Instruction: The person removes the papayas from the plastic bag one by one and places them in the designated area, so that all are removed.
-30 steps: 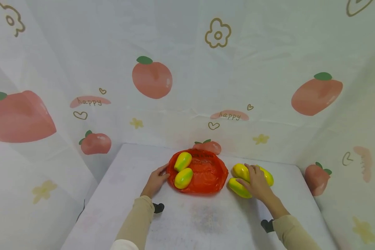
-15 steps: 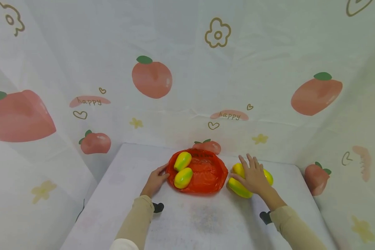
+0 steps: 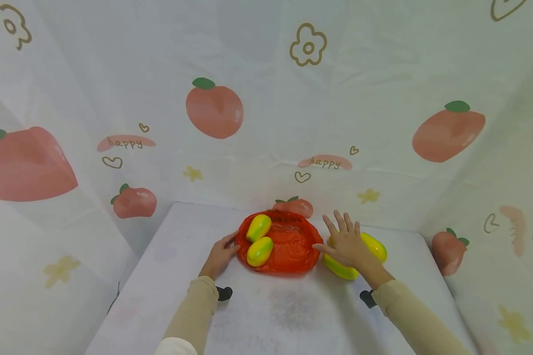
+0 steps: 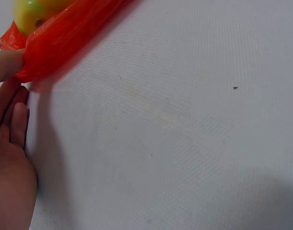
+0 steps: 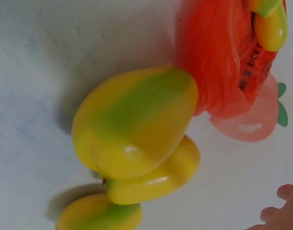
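Note:
A red plastic bag (image 3: 293,251) lies spread wide on the table, its rim standing up like a shallow bowl. Two glossy yellow-and-green fruits, mango- or papaya-like (image 3: 260,251), sit in its left part. My left hand (image 3: 219,259) pinches the bag's left rim, thumb on the near side in the left wrist view. Fingers spread, my right hand (image 3: 348,244) hovers by the bag's right rim; whether its thumb touches the rim I cannot tell. Beneath and beside that hand lie three more such fruits (image 5: 132,124), partly hidden in the head view.
The white table (image 3: 284,315) backs against a hanging white cloth (image 3: 257,44) printed with peaches, hearts and flowers. Dark straps show at both wrists. A thin dark cord (image 3: 114,299) hangs by the table's left edge.
My right hand has lifted off the right-hand fruits and moved left to the bag's right rim, its fingers spreading. The left hand and all the fruits have stayed in place.

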Action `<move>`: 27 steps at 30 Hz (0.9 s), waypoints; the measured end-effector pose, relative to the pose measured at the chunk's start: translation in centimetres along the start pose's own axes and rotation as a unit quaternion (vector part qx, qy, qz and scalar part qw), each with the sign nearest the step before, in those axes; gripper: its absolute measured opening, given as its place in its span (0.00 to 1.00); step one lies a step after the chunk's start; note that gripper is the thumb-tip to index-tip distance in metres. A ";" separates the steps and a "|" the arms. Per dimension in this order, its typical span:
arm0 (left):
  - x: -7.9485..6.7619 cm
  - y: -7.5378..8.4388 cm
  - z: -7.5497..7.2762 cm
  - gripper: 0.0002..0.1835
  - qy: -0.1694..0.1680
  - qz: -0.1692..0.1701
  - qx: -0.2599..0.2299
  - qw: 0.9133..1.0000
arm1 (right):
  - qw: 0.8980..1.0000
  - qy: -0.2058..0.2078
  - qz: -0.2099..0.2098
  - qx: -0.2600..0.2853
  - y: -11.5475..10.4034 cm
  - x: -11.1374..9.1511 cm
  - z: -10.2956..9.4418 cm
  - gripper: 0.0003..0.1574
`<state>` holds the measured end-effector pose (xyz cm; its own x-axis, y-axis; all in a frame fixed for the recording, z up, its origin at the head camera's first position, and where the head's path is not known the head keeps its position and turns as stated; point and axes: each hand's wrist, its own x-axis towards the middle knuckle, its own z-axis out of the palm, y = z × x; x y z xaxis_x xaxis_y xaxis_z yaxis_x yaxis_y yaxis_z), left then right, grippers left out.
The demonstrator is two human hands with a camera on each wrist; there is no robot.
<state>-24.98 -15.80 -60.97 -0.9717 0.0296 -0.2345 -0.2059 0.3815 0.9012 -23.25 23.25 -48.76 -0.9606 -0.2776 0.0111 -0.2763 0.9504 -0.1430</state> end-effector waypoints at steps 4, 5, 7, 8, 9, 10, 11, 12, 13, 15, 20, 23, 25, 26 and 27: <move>-0.2 -0.1 0.0 0.29 0.000 0.014 -0.003 1.000 | 1.000 -0.003 -0.012 0.001 -1.2 0.5 0.0 0.63; -0.3 -0.1 0.0 0.29 0.000 0.015 -0.004 1.000 | 1.000 -0.004 -0.015 0.001 -1.4 0.6 0.0 0.64; -0.3 -0.2 0.0 0.29 0.000 0.014 -0.004 1.000 | 1.000 -0.007 -0.022 0.003 -1.9 0.8 0.1 0.64; -0.3 -0.2 0.0 0.29 0.000 0.012 -0.004 1.000 | 1.000 -0.008 -0.025 0.005 -2.1 0.9 0.2 0.64; -0.3 -0.2 0.0 0.29 0.000 0.011 -0.003 1.000 | 1.000 -0.008 -0.030 0.005 -2.3 1.1 0.3 0.64; -0.2 -0.2 -0.1 0.29 0.001 0.009 -0.004 1.000 | 0.999 -0.010 -0.033 0.005 -2.5 1.2 0.4 0.63; -0.2 -0.2 -0.1 0.29 0.001 0.009 -0.004 1.000 | 0.999 -0.011 -0.038 0.008 -2.7 1.3 0.5 0.63; -0.2 -0.2 -0.1 0.29 0.002 0.009 -0.005 1.000 | 0.999 -0.011 -0.043 0.010 -2.9 1.4 0.6 0.63; -0.2 -0.2 0.0 0.29 0.002 0.007 -0.005 1.000 | 0.999 -0.013 -0.048 0.011 -3.1 1.5 0.7 0.63; -0.2 -0.1 0.0 0.28 0.002 0.004 -0.006 1.000 | 0.998 -0.019 -0.054 0.010 -3.6 1.7 0.9 0.63; -0.4 0.3 0.0 0.28 0.003 0.002 -0.001 1.000 | 0.997 -0.030 -0.076 0.002 -4.6 2.1 1.4 0.63; -0.4 0.4 -0.1 0.29 0.002 0.000 -0.003 1.000 | 0.996 -0.035 -0.086 -0.001 -5.4 2.4 1.6 0.63; -0.4 0.4 -0.2 0.29 0.001 0.001 -0.005 1.000 | 0.995 -0.041 -0.087 0.002 -5.8 2.7 1.7 0.63; -0.3 0.4 -0.2 0.29 0.000 0.000 -0.006 1.000 | 0.995 -0.043 -0.088 0.001 -6.0 2.8 1.8 0.63; -0.3 0.4 -0.2 0.29 -0.001 0.002 -0.006 1.000 | 0.995 -0.045 -0.090 0.001 -6.3 2.9 1.9 0.63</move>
<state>-24.77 -15.82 -60.45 -0.9721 0.0318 -0.2322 -0.2044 0.3697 0.9064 -24.28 16.21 -49.71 -0.8894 -0.4541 -0.0531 -0.4427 0.8844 -0.1480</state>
